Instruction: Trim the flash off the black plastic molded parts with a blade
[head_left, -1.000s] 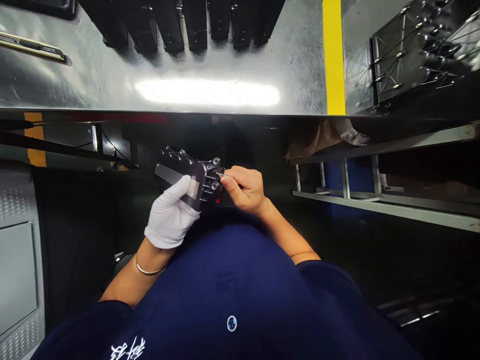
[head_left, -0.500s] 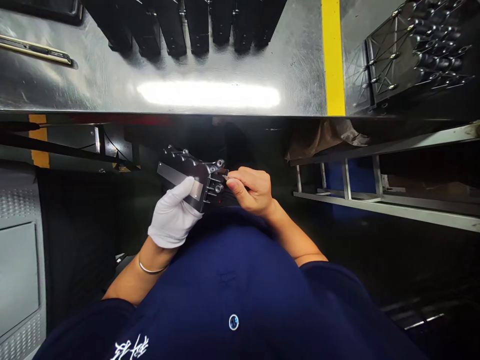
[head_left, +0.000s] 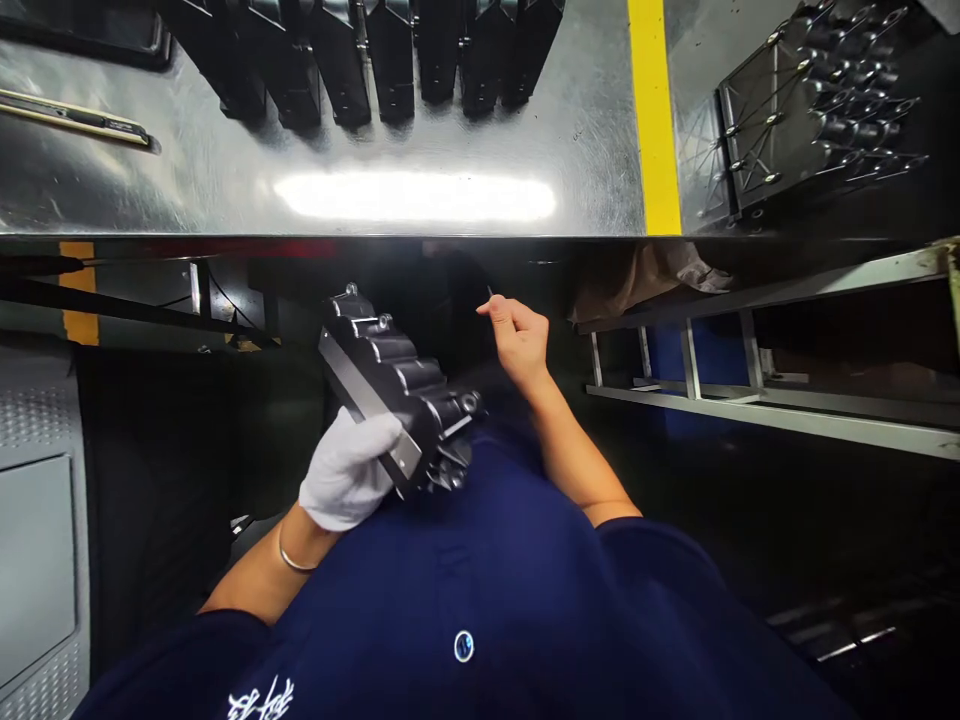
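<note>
My left hand (head_left: pixel 347 470), in a white glove, grips a black moulded plastic part (head_left: pixel 390 385) with a row of ribs and small metal bushings. It holds the part tilted, close to my chest and below the table edge. My bare right hand (head_left: pixel 516 335) is raised to the right of the part and apart from it. Its fingers are pinched on a small thin dark sliver (head_left: pixel 489 293), too small to identify.
A shiny metal table (head_left: pixel 225 180) runs across the top. Several black parts (head_left: pixel 390 50) stand in a row at its far side. A yellow stripe (head_left: pixel 654 120), another black part (head_left: pixel 810 100) at the right, a flat tool (head_left: pixel 75 115) at the left, a metal rack (head_left: pixel 750 390).
My right hand has pulled up and away from the part's end. My left hand has tilted the part and drawn it lower, toward my chest.
</note>
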